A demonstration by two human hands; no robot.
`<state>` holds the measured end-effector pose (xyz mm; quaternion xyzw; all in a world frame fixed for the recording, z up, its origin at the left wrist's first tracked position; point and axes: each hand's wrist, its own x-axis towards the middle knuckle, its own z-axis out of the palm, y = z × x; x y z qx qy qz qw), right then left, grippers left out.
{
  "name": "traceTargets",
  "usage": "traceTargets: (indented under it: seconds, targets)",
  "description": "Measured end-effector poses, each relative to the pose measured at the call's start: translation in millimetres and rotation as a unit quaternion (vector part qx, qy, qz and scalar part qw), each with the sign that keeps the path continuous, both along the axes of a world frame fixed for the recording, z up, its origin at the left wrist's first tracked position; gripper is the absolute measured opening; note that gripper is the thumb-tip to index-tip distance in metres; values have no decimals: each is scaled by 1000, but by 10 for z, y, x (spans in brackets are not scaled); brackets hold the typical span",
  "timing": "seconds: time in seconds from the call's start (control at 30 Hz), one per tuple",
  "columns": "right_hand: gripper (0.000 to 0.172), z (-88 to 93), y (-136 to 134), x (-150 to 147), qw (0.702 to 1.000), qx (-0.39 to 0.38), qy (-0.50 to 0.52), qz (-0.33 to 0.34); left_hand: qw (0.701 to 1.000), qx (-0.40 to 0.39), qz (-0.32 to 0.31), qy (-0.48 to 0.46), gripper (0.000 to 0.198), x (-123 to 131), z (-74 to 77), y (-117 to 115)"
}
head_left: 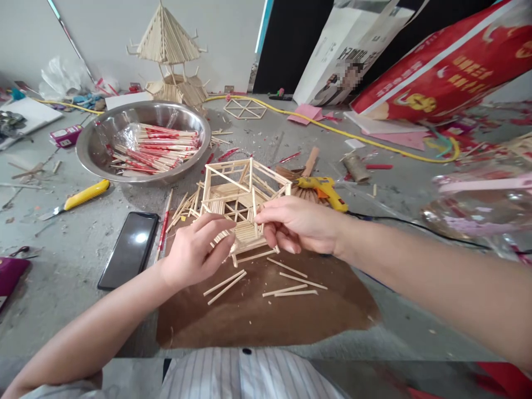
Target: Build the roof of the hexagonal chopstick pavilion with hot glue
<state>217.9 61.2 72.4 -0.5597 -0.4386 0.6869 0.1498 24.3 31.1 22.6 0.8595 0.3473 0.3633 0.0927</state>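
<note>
A six-sided frame model built of thin wooden sticks (246,228) stands in front of me on a brown sheet (266,321). My left hand (201,244) is closed at its near left corner, thumb and fingers on the sticks there. My right hand (293,221) pinches a thin wooden stick (254,202), which stands nearly upright at the model's near right side. I cannot tell whether its lower end touches the frame. Several loose sticks (296,289) lie on the sheet just below the hands.
Behind the model sits a yellow glue gun (326,191), its cord running right. At left are a metal basin (143,177) of wrapped chopsticks, a black phone (129,249) and a yellow-handled knife (87,195). A finished stick pavilion (170,44) stands at the back.
</note>
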Motion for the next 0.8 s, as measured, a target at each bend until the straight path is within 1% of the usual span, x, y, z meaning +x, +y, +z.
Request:
traceTargets:
  seconds: [0.03, 0.07, 0.1, 0.17, 0.2, 0.27, 0.3, 0.37, 0.47, 0.57, 0.67, 0.8]
  targets:
    - [20, -3, -33, 0, 1000, 0, 3, 1, 1000, -19, 5, 14, 21, 11, 55, 1]
    - [20, -4, -62, 5, 1000, 6, 6, 3, 999, -19, 13, 25, 21, 13, 110, 10]
    - [20, -2, -82, 14, 1000, 15, 9, 4, 999, -3, 25, 36, 21, 6, 167, 27]
    - [20, 12, -89, 43, 999, 47, 17, -12, 994, 62, 69, 55, 18, -25, 288, 98]
    - [19, 23, -74, 59, 997, 66, 25, -30, 989, 80, 102, 68, 19, -39, 350, 152]
    - [18, 45, -11, 85, 991, 99, 46, -83, 977, 78, 159, 117, 22, -39, 466, 287]
    - [16, 53, 31, 91, 986, 112, 57, -112, 971, 67, 175, 147, 24, -19, 512, 361]
    - [13, 53, 116, 92, 975, 130, 70, -165, 957, 32, 172, 230, 26, 59, 570, 500]
    - [12, 7, 209, 86, 964, 131, 75, -220, 929, -4, 152, 338, 27, 217, 582, 645]
    - [12, -63, 250, 86, 955, 123, 97, -251, 914, -16, 123, 386, 27, 329, 550, 713]
    - [11, -111, 266, 70, 949, 118, 124, -265, 914, -44, 100, 391, 24, 361, 508, 747]
    - [11, -148, 286, 21, 950, 99, 141, -260, 932, -62, 80, 349, 24, 329, 446, 782]
